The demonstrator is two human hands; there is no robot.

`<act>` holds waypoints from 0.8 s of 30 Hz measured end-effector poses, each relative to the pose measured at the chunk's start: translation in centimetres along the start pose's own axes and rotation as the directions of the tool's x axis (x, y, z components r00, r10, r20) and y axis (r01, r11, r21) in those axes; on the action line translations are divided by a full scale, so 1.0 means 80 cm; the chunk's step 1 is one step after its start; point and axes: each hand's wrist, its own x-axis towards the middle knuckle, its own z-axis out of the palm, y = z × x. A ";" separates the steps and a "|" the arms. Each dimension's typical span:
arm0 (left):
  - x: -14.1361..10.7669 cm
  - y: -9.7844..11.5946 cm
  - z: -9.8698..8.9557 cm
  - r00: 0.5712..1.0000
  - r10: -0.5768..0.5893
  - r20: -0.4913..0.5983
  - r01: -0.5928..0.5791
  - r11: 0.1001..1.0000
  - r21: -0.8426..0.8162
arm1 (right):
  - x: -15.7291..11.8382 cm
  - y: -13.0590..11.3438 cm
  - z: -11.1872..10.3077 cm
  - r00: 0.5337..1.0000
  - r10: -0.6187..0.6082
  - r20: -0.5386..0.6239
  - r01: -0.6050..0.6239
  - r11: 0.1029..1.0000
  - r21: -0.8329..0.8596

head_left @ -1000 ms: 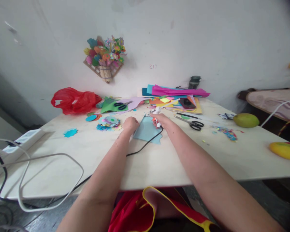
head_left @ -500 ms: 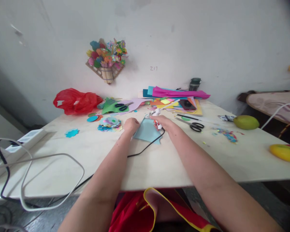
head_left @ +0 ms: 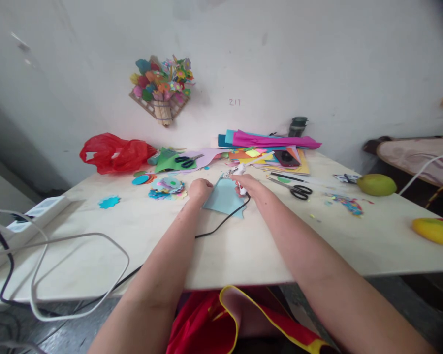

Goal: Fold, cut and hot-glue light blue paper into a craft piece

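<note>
My right hand (head_left: pixel 250 185) is wrapped round a white hot glue gun (head_left: pixel 241 183), its nozzle end pointing up and left over the far edge of a light blue craft sheet (head_left: pixel 224 197). A black cord runs from the gun's handle across the sheet toward me. At the sheet's left edge, my left hand (head_left: pixel 200 191) is closed with its fingertips together; what they pinch, if anything, is hidden. Just left of that hand lies a pile of colourful flower-shaped cutouts (head_left: pixel 166 189).
Black scissors (head_left: pixel 299 191) and a pencil lie to the right, with mangoes (head_left: pixel 376 185) beyond. Coloured sheets (head_left: pixel 273 142) and a phone (head_left: pixel 286 158) are at the back. A red plastic bag (head_left: pixel 114 153) stands back left; a power strip (head_left: pixel 40 212) and loose cables occupy the left.
The view has tilted very slightly. Both hands and the glue gun stay in nearly the same place over the light blue sheet.
</note>
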 end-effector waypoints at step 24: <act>-0.001 -0.006 -0.026 0.982 0.013 0.189 -0.041 0.988 0.148 | 0.007 0.004 -0.004 1.000 -0.007 -0.015 0.006 0.999 -0.052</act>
